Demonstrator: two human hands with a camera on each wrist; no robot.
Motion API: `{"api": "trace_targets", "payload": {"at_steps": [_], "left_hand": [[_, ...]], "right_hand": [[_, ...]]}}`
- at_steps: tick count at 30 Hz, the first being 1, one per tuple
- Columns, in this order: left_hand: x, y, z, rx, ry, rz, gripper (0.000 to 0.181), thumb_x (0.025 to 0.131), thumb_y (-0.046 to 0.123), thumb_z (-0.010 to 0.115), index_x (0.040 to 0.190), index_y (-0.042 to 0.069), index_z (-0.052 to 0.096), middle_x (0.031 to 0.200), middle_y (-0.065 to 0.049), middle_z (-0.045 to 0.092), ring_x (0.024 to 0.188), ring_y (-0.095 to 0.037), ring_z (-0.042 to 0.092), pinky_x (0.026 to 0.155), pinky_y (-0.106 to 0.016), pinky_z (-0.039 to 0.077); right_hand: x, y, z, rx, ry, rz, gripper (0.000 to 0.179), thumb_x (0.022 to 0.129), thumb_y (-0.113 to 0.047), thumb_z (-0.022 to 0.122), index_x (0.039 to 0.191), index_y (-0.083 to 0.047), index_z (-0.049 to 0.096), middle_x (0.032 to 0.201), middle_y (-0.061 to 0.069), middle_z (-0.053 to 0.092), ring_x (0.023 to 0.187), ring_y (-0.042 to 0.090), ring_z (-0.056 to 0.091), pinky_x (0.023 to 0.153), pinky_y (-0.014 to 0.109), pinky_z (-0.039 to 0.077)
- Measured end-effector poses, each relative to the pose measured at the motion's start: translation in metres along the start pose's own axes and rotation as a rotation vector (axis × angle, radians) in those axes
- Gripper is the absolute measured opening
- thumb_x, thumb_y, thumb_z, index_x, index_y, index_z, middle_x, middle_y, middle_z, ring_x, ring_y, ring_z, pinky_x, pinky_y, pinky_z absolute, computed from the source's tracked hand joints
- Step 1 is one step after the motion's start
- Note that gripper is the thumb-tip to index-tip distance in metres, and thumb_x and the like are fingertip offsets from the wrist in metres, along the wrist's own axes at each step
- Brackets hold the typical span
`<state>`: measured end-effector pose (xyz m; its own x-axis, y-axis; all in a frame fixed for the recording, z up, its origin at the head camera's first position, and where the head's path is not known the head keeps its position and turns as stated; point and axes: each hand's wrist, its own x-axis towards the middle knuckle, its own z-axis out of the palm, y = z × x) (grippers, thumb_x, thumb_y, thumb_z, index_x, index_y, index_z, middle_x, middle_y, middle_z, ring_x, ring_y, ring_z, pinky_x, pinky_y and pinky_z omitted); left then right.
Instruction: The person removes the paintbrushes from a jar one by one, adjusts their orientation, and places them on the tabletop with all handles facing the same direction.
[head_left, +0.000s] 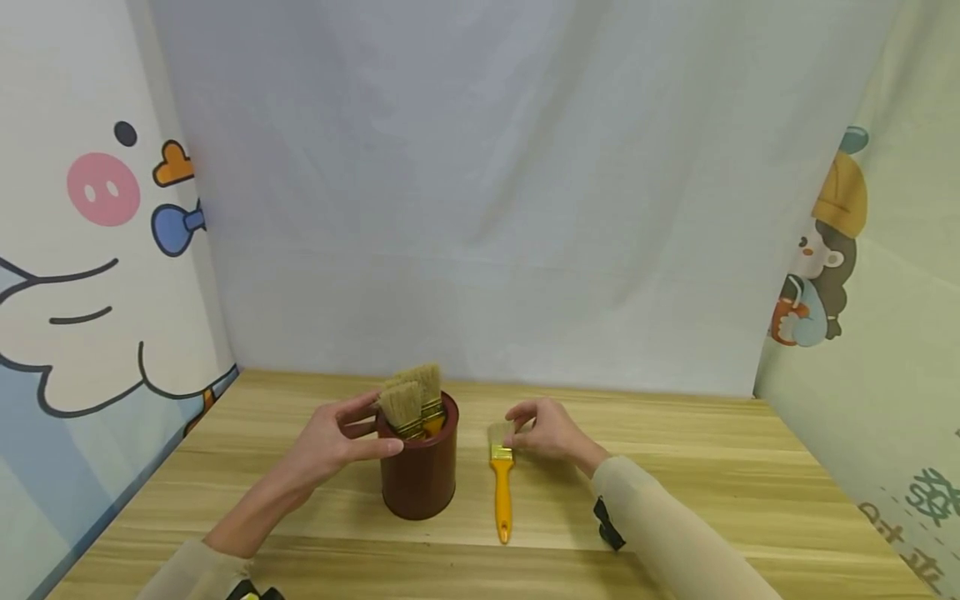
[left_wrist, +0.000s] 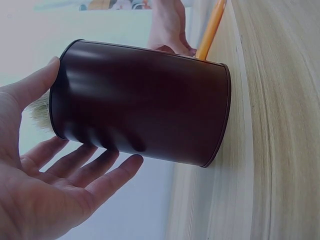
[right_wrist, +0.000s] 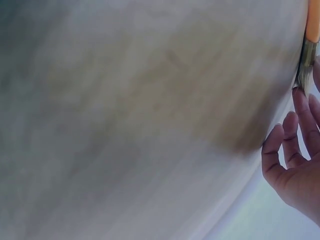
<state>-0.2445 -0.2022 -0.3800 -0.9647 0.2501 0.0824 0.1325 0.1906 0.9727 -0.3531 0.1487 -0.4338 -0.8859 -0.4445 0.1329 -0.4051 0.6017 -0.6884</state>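
A dark red-brown can stands upright on the wooden table, with paintbrushes in it, pale bristles upward. My left hand holds the can near its rim. In the left wrist view, the thumb of that left hand is at the rim and its fingers curve along the can's side. To the right of the can, a paintbrush with a yellow-orange handle lies flat, bristles away from me. My right hand grips it at its bristle end, also seen in the right wrist view around the bristles.
The pale wooden table reaches back to a hanging white cloth. Printed cloth panels stand on the left and right. A dark strap is on the right sleeve.
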Motion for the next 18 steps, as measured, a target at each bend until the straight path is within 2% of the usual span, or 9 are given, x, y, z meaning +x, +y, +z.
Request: {"api": "trace_targets", "payload": {"at_steps": [11, 18], "left_hand": [[-0.0003, 0.0008, 0.0005, 0.007, -0.009, 0.005, 0.095, 0.09, 0.023, 0.085, 0.164, -0.002, 0.031, 0.157, -0.031, 0.043, 0.142, -0.049, 0.046, 0.105, -0.049, 0.052], [-0.0007, 0.0009, 0.0, 0.004, -0.016, 0.01, 0.094, 0.091, 0.022, 0.085, 0.164, -0.002, 0.032, 0.157, -0.032, 0.043, 0.141, -0.049, 0.046, 0.104, -0.049, 0.053]], "right_hand": [[0.0003, -0.0003, -0.0009, 0.005, -0.004, 0.016, 0.036, 0.086, -0.009, 0.089, 0.117, 0.004, 0.076, 0.097, 0.008, 0.075, 0.075, 0.014, 0.066, 0.068, 0.03, 0.055], [-0.0006, -0.0005, -0.0073, -0.005, -0.002, 0.048, 0.039, 0.087, -0.012, 0.088, 0.121, 0.003, 0.074, 0.105, 0.009, 0.075, 0.087, 0.018, 0.068, 0.079, 0.035, 0.057]]}}
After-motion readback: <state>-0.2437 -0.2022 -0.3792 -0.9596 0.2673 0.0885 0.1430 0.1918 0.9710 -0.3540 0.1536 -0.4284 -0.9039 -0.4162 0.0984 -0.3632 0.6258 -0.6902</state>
